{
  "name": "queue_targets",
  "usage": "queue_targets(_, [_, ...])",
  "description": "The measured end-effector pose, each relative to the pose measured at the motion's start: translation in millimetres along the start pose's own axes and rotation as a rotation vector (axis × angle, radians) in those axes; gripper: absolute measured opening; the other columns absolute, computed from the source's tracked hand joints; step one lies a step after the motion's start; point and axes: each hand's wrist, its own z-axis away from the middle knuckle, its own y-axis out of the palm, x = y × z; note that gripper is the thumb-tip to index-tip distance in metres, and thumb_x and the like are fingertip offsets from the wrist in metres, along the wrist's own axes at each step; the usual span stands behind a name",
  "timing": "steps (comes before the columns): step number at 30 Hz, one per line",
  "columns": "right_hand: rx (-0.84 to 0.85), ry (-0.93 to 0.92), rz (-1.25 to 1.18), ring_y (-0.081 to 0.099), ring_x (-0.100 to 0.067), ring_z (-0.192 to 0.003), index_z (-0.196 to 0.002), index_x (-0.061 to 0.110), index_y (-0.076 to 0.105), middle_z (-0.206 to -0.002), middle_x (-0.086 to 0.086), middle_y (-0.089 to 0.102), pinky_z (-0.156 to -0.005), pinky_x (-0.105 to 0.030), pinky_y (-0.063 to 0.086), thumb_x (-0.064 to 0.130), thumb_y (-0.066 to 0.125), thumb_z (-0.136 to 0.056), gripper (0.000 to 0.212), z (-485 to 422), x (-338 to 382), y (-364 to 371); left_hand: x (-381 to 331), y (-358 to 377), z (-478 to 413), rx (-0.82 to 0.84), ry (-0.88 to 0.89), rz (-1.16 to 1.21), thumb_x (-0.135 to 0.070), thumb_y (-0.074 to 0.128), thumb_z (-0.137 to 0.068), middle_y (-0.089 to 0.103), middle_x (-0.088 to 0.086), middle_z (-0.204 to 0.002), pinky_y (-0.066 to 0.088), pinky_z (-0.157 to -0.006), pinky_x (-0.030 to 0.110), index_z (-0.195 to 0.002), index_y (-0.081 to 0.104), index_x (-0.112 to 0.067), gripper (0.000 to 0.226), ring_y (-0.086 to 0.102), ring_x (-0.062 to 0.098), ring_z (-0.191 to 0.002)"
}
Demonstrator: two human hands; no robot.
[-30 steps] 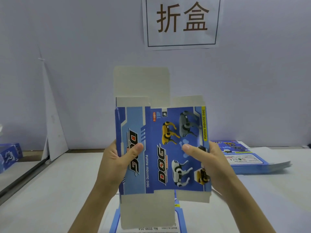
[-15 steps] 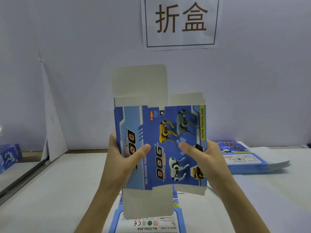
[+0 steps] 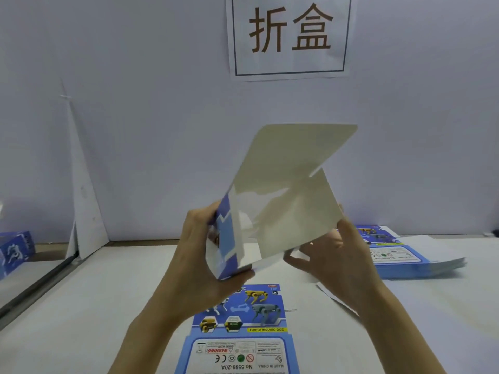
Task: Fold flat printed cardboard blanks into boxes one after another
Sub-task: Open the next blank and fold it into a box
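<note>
Currently: hands in view, 2, both bare, both on the same piece. Blanks in the air, 1. The held blank (image 3: 291,184) is raised between the hands and tilted. Its plain white inner side faces the camera, and one blue printed side panel is turned forward at the left. The left hand (image 3: 201,255) grips that blue panel, thumb across the lower front corner, fingers wrapped behind it. The right hand (image 3: 339,261) holds the lower right edge of the white panel with fingers curled beneath it; the card partly hides the fingertips. A large white flap with rounded corners stands up and away from both hands, toward the wall.

Blanks lying loose, 1: a flat blank (image 3: 239,327) directly below the hands, printed side up, between the two forearms, running off the bottom edge. Stacks, 1: a stack of blanks (image 3: 405,259) just beyond and outward of the right hand, sheet count not readable. Folded boxes, 1: a folded box (image 3: 16,249) well out past the left hand, cut by the frame edge.

Surface: pale tabletop (image 3: 108,292), with a dark strip (image 3: 35,288) along its side beyond the left forearm.

Room: plain pale wall (image 3: 405,130) behind. 1 paper sign (image 3: 289,36) with two printed characters, above the hands. 1 white board (image 3: 83,201) leaning on the wall, out past the left hand.
</note>
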Motion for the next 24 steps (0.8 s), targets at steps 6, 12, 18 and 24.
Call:
queue_targets(6, [0.088,0.066,-0.216,0.060,-0.024,-0.114,-0.121,0.026,0.065,-0.123,-0.004,0.065,-0.101,-0.054,0.042,0.067,0.063,-0.076,0.061,6.8,6.2,-1.5,0.1,-1.6,-2.6,0.081,0.160,-0.067,-0.018,0.088,-0.053,0.038,-0.004,-0.122,0.041,-0.087,0.004,-0.130,0.033,-0.027,0.095,0.043,-0.003,-0.115])
queue_targets(12, [0.079,0.016,-0.322,0.039,-0.037,-0.133,-0.141,0.000,0.039,-0.143,-0.023,0.044,-0.110,-0.048,0.025,0.047,0.034,-0.101,0.063,19.5,18.3,9.5,-8.9,-1.9,-5.6,0.062,0.222,-0.027,-0.019,0.084,-0.050,0.032,-0.013,-0.117,0.038,-0.087,0.001,-0.129,0.031,-0.027,0.095,0.040,-0.008,-0.117])
queue_targets(18, [0.144,0.000,-0.216,0.066,-0.022,-0.104,-0.119,0.011,0.067,-0.114,-0.011,0.069,-0.084,-0.034,0.054,0.047,0.060,-0.087,0.048,16.1,19.5,12.0,-15.5,-3.0,-6.0,0.024,0.226,-0.039,-0.021,0.084,-0.051,0.031,-0.017,-0.116,0.039,-0.088,0.002,-0.128,0.030,-0.030,0.095,0.041,-0.009,-0.116])
queue_targets(24, [-0.448,0.036,0.457,0.067,-0.020,-0.069,-0.096,0.018,0.063,-0.089,-0.017,0.067,-0.051,-0.028,0.053,0.026,0.050,-0.097,0.016,9.3,5.4,9.2,-12.6,-1.4,-1.9,0.079,0.174,-0.167,-0.029,0.082,-0.056,0.034,-0.010,-0.125,0.055,-0.075,0.017,-0.134,0.031,-0.032,0.092,0.046,0.004,-0.111])
